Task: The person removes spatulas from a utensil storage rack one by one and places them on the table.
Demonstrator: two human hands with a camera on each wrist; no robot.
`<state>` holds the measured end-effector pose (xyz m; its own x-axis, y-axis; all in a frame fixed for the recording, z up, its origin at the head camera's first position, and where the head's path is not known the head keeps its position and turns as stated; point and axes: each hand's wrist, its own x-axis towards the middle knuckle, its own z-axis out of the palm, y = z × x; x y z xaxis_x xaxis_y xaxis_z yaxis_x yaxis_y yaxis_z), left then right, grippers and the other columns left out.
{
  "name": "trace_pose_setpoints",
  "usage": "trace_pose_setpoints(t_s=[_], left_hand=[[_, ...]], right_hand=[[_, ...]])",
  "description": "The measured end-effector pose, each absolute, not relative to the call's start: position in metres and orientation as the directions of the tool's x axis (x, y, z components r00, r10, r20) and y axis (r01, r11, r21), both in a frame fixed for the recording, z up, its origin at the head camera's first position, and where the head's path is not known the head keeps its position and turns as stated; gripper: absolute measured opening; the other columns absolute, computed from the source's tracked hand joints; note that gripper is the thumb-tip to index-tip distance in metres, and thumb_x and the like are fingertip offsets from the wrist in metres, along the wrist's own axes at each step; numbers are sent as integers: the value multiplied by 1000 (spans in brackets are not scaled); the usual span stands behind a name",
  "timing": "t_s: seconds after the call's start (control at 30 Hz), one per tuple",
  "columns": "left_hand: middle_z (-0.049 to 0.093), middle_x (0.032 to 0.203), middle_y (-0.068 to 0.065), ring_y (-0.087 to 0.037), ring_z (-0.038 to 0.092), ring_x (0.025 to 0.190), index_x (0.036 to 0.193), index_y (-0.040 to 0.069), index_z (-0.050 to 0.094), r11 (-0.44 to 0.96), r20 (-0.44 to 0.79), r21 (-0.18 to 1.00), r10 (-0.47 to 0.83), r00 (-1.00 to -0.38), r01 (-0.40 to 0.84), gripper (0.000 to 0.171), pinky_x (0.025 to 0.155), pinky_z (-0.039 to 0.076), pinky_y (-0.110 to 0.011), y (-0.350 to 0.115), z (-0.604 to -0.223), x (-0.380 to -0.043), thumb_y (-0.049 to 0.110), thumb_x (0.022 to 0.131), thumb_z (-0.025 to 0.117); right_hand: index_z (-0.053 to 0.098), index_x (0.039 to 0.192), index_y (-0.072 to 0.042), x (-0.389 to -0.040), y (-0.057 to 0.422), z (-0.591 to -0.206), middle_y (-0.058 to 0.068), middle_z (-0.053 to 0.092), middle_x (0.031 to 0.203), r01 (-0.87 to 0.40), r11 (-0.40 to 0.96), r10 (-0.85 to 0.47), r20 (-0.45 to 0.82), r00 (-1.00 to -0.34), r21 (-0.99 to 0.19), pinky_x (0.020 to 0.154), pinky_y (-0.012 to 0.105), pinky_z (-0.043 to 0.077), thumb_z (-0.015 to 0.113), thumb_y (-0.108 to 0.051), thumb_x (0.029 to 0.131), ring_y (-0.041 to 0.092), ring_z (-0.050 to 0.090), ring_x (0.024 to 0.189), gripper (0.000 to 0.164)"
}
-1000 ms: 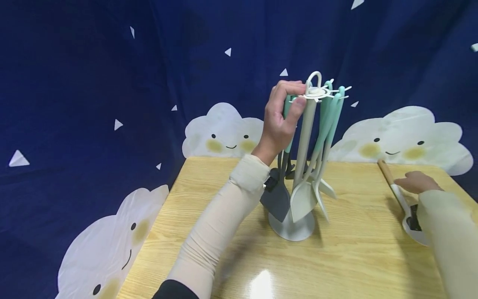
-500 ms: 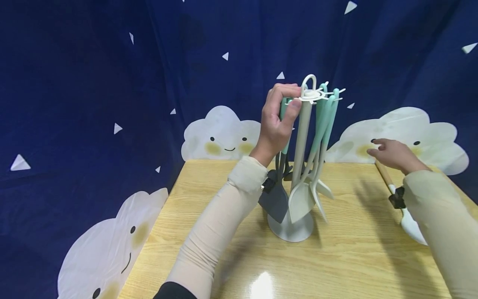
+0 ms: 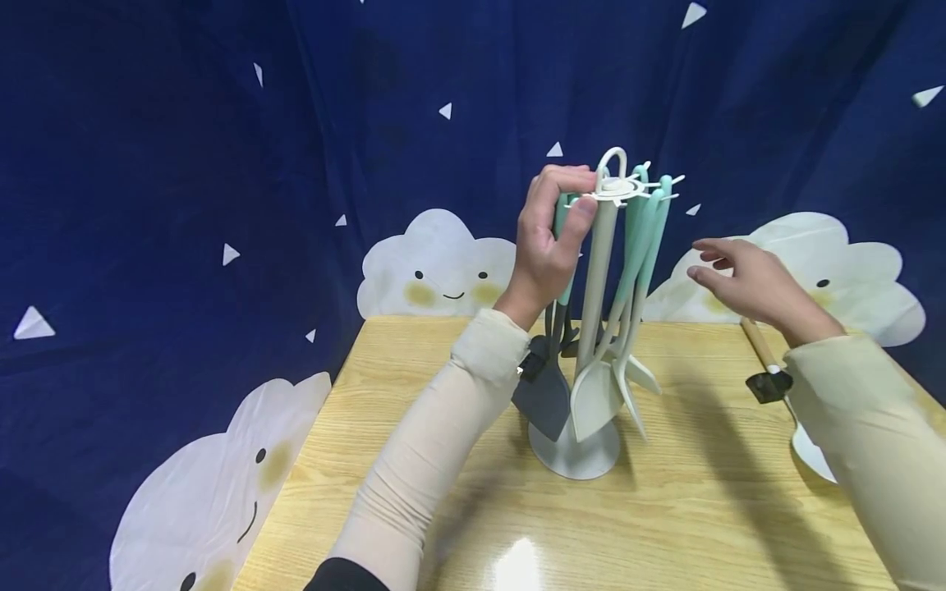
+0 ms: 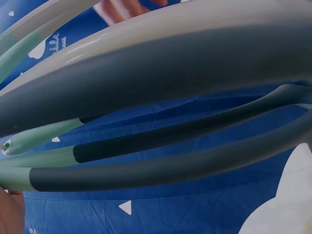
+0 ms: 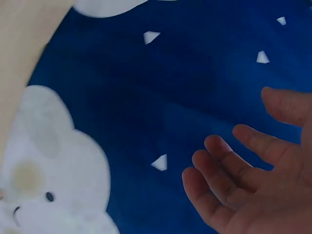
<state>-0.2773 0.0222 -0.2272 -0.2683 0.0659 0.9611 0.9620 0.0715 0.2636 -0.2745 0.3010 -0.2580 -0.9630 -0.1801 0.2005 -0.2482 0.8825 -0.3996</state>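
A beige utensil stand point(image 3: 595, 295) stands upright on the table, mint-handled utensils hanging from its white hook ring point(image 3: 619, 190). My left hand point(image 3: 543, 238) grips the ring's left side, thumb toward me and fingers behind. Below that hand hangs a dark grey turner point(image 3: 545, 402); a pale turner point(image 3: 595, 398) hangs beside it. The left wrist view has dark utensil shafts point(image 4: 146, 170) with mint ends running past the thick pole point(image 4: 161, 53). To the stand's right my right hand point(image 3: 746, 279) is in the air, holding nothing, its fingers loosely bent in the right wrist view point(image 5: 263, 190).
At the table's right lies a wooden-handled spoon point(image 3: 760, 345) with a pale head, partly hidden by the right forearm and wrist camera. The stand's round base point(image 3: 576, 456) rests mid-table point(image 3: 665, 509). A blue curtain point(image 3: 443, 49) with clouds hangs behind.
My right hand has risen from beside the wooden-handled spoon and moved left toward the stand. The left hand keeps its grip on the ring; the spoon stays on the table.
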Motion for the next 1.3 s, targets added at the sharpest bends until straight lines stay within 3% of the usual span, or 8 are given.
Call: trace_pose_setpoints(t_s=[0.1,0.23,0.33,0.47,0.6,0.8,1.03,1.3], left_hand=[[66,109,-21,-32,57,118,103,-4,63,72,962,263,60,-267,962,28,114,38,-26,23,-227,-277,19,93,50],[66,110,-21,-31,57,119,103,-4,63,68,960,268,62,-272,961,28,114,38,-25,24,-226,-277,18,93,50],[65,110,-21,-31,57,119,103,-4,63,66,959,270,65,-274,961,27,114,38,-25,25,-226,-276,17,93,51],[65,110,-21,-32,57,119,103,-4,63,65,960,268,65,-273,961,27,114,38,-26,24,-226,-276,18,93,50],[65,109,-21,-32,57,118,103,-4,62,70,961,266,60,-270,961,28,114,38,-25,24,-227,-275,18,93,49],[65,110,-21,-31,57,119,104,-4,62,69,959,272,60,-276,960,28,114,38,-25,26,-226,-275,18,94,49],[65,110,-21,-31,57,119,104,-4,62,74,957,278,62,-282,958,28,114,38,-25,27,-226,-276,18,94,49],[64,111,-21,-31,56,119,105,-4,61,78,960,268,62,-273,960,28,114,37,-25,23,-223,-276,18,94,48]], right_hand=[[42,145,2,-262,293,-251,33,51,139,-281,870,-182,266,-947,-405,97,66,40,48,-35,102,50,48,124,57],[50,140,-1,-240,283,-243,28,59,131,-350,844,-176,406,-897,-407,87,20,47,54,-29,100,42,55,118,49],[57,136,-5,-224,274,-240,22,65,123,-402,815,-158,508,-847,-417,70,-2,32,58,-25,99,9,59,109,43],[65,128,-7,-203,258,-236,-9,69,110,-488,758,-127,636,-761,-433,72,-1,35,62,-18,96,-21,46,93,34],[69,120,-7,-184,241,-234,-38,57,100,-574,685,-115,711,-694,-449,74,2,39,65,-10,93,-16,53,93,28],[70,118,-6,-172,222,-238,-30,62,97,-616,644,-145,718,-681,-454,72,3,43,66,-5,91,-10,56,85,27],[66,125,-10,-168,209,-250,7,71,106,-595,633,-165,665,-728,-495,68,4,45,65,-4,91,-14,58,80,35],[65,128,-9,-171,199,-256,12,73,107,-583,608,-175,626,-760,-538,64,6,47,68,-7,91,-15,59,73,38]])
